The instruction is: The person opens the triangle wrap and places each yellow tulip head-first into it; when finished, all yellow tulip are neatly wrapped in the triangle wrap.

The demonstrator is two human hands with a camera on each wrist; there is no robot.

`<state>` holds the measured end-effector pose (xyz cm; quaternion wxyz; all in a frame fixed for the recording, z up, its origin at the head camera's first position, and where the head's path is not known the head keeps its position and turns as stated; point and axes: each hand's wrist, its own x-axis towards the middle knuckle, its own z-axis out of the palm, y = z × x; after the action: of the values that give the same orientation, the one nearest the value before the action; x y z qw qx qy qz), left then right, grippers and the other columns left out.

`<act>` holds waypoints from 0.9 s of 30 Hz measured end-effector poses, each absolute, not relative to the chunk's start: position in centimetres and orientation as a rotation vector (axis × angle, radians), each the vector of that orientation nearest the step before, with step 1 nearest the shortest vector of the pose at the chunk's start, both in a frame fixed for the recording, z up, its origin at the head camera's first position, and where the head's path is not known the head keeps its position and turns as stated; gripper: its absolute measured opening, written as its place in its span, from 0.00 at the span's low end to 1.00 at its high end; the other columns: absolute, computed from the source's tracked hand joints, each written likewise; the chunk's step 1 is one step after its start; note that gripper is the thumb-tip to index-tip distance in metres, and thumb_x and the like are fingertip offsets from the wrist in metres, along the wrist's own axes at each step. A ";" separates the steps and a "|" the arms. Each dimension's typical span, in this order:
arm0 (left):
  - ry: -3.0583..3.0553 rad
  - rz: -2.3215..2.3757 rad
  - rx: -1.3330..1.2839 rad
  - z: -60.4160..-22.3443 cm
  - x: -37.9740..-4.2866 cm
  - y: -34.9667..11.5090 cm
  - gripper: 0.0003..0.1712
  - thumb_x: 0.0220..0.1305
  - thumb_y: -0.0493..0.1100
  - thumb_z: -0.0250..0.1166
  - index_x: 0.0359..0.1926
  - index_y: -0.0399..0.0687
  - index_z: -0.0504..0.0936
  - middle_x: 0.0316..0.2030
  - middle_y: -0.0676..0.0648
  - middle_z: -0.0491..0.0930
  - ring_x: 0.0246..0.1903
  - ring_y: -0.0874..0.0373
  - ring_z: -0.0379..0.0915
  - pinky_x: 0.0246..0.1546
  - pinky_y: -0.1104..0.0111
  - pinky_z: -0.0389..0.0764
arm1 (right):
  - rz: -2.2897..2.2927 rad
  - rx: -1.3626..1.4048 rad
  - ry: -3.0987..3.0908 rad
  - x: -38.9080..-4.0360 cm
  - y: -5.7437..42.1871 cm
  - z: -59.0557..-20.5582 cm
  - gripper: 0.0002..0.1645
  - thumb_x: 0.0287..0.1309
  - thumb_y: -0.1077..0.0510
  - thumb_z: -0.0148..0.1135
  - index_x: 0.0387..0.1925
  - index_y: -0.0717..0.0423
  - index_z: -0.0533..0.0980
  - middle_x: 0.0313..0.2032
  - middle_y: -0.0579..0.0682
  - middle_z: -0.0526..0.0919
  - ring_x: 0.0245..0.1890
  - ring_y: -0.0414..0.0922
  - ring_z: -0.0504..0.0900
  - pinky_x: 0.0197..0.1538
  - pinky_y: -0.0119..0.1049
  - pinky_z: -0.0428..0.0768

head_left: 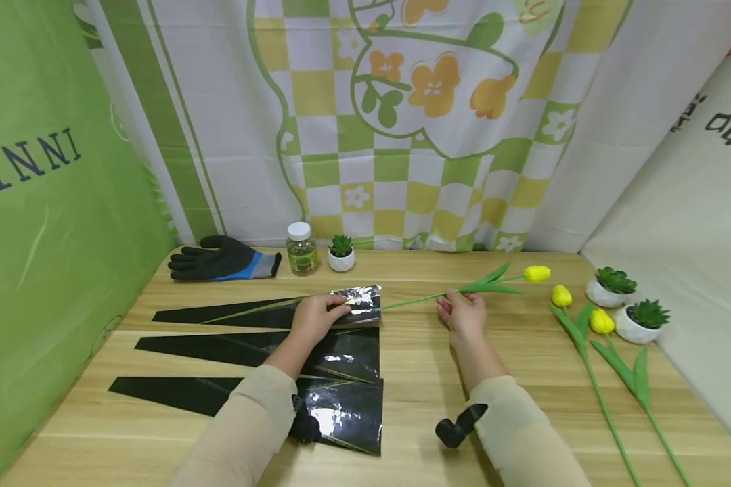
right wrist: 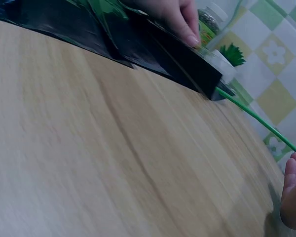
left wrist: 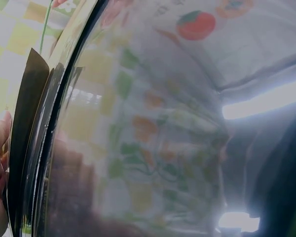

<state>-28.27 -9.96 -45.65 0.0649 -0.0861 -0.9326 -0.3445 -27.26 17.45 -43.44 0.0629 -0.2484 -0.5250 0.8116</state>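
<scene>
My left hand [head_left: 318, 318] grips the back sleeve [head_left: 363, 306], a tapered glossy black flower sleeve, near its wide end. Into that wide end runs the green stem of a yellow tulip [head_left: 537, 274], its bloom pointing right. The right hand [head_left: 468, 316] pinches the stem just below the leaves. In the right wrist view, the sleeve's edge [right wrist: 214, 81] stands lifted, with the stem coming out beside it. A middle black sleeve [head_left: 347, 348] and a front black sleeve [head_left: 356, 412] lie flat nearer me, partly under my left arm.
Two more yellow tulips [head_left: 602, 321] lie at the right, beside two potted succulents [head_left: 639, 330]. Along the back stand a lidded jar [head_left: 302, 250] and a small potted plant [head_left: 341, 257]. A black and blue work glove [head_left: 222, 260] lies at the back left.
</scene>
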 end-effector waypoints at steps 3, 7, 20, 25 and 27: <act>-2.817 -1.044 -0.258 -45.6 -28.2 -9.9 0.17 0.62 0.52 0.68 0.49 0.52 0.87 0.49 0.48 0.86 0.53 0.50 0.81 0.58 0.54 0.79 | 2.474 -0.728 -1.624 -27.4 16.3 -43.9 0.27 0.67 0.67 0.54 0.61 0.59 0.53 0.43 0.53 0.71 0.27 0.34 0.82 0.37 0.22 0.84; -2.816 -1.053 -0.264 -45.5 -28.2 -9.9 0.17 0.62 0.52 0.68 0.49 0.51 0.87 0.49 0.48 0.86 0.53 0.49 0.81 0.58 0.54 0.79 | 2.494 -0.683 -1.699 -27.3 14.9 -44.3 0.28 0.67 0.66 0.54 0.62 0.62 0.53 0.44 0.54 0.72 0.28 0.34 0.83 0.38 0.23 0.85; -2.824 -1.090 -0.250 -45.7 -28.2 -9.9 0.17 0.63 0.52 0.67 0.50 0.52 0.87 0.51 0.48 0.86 0.55 0.49 0.80 0.59 0.54 0.78 | 2.493 -0.614 -1.774 -27.1 10.9 -44.8 0.25 0.65 0.68 0.56 0.59 0.69 0.58 0.34 0.52 0.77 0.26 0.36 0.82 0.33 0.25 0.84; -2.823 -1.089 -0.258 -45.7 -28.1 -9.9 0.16 0.63 0.51 0.67 0.50 0.52 0.87 0.51 0.48 0.86 0.54 0.50 0.80 0.58 0.54 0.79 | 2.512 -0.592 -1.786 -27.0 10.3 -44.9 0.27 0.64 0.69 0.57 0.61 0.71 0.60 0.33 0.52 0.80 0.27 0.37 0.83 0.36 0.27 0.86; -2.826 -1.083 -0.261 -45.7 -28.1 -9.9 0.17 0.63 0.51 0.67 0.50 0.52 0.87 0.51 0.48 0.85 0.54 0.50 0.80 0.58 0.54 0.79 | 2.524 -0.568 -1.809 -27.0 10.2 -45.0 0.27 0.64 0.69 0.57 0.61 0.71 0.60 0.34 0.52 0.81 0.28 0.37 0.83 0.37 0.27 0.86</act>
<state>-28.05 -9.93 -45.68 0.0522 -0.0859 -0.9291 -0.3560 -27.02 10.22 -44.98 -0.0074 -0.1800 -0.5731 0.7995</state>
